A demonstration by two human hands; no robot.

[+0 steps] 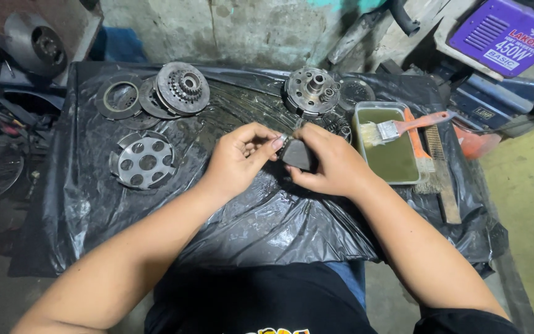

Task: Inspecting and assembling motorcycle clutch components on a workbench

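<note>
Over the middle of a black plastic sheet (94, 204), my left hand (239, 161) and my right hand (332, 164) meet around a small dark wedge-shaped metal part (296, 153). My right hand cups the part from the right and below. The fingertips of my left hand pinch its upper left end. Most of the part is hidden by my fingers.
On the sheet lie a perforated round metal plate (143, 162), a toothed hub with discs (182, 88), a flat ring (119, 99) and a round metal assembly with springs (311, 91). A rectangular tray of greenish liquid (397, 162) holds an orange-handled brush (403, 128). A purple machine (507, 34) stands at the back right.
</note>
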